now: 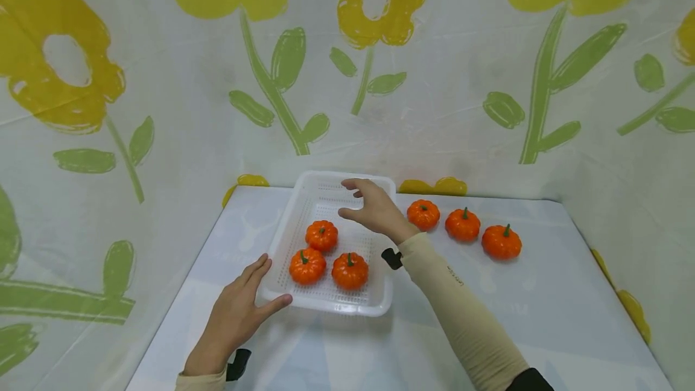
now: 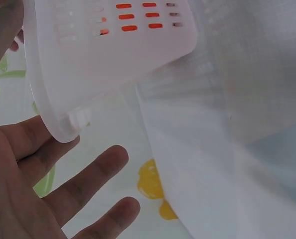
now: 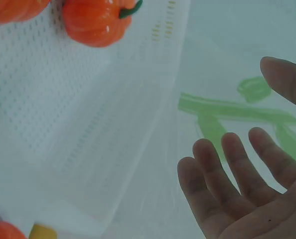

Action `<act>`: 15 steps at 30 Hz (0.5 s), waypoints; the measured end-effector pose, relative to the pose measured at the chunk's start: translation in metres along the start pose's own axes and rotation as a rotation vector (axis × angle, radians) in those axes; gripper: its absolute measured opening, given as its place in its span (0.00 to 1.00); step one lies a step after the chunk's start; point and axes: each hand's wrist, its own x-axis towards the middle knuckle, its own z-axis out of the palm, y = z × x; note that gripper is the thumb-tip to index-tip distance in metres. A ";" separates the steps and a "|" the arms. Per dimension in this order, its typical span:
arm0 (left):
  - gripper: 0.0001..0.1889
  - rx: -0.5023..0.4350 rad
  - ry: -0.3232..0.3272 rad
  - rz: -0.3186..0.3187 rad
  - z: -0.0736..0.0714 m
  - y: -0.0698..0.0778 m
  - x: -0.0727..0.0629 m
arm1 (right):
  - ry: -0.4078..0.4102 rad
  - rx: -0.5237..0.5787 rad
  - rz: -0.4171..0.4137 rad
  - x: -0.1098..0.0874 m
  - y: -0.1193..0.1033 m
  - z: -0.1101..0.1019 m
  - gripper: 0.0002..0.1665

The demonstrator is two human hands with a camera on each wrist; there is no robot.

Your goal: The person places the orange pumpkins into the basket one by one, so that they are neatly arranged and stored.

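A white perforated plastic basket (image 1: 326, 306) stands on the table, with three small orange pumpkins inside: one (image 1: 321, 236) behind, one (image 1: 307, 267) at front left and one (image 1: 350, 271) at front right. My left hand (image 1: 234, 312) is at its left front corner, thumb by the front rim and fingers along the left side. Those fingers look spread and fairly straight beside the rim (image 2: 43, 99) in the left wrist view. Over the far right part of the basket, my right hand (image 1: 373, 207) hovers with thumb and fingers apart, holding nothing.
To the right of the basket, three more orange pumpkins stand in a slanting row: the nearest (image 1: 423, 215), the middle (image 1: 463, 225) and the farthest right (image 1: 502, 242). A white curtain (image 1: 423, 107) printed with yellow flowers hangs behind the white table (image 1: 456, 318).
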 end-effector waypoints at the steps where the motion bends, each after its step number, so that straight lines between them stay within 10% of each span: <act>1: 0.54 0.001 0.000 0.000 0.000 0.000 0.000 | 0.017 0.003 -0.001 -0.004 0.002 -0.004 0.38; 15: 0.55 -0.001 -0.010 -0.018 0.002 0.000 0.000 | 0.238 -0.158 -0.077 -0.076 0.031 -0.032 0.36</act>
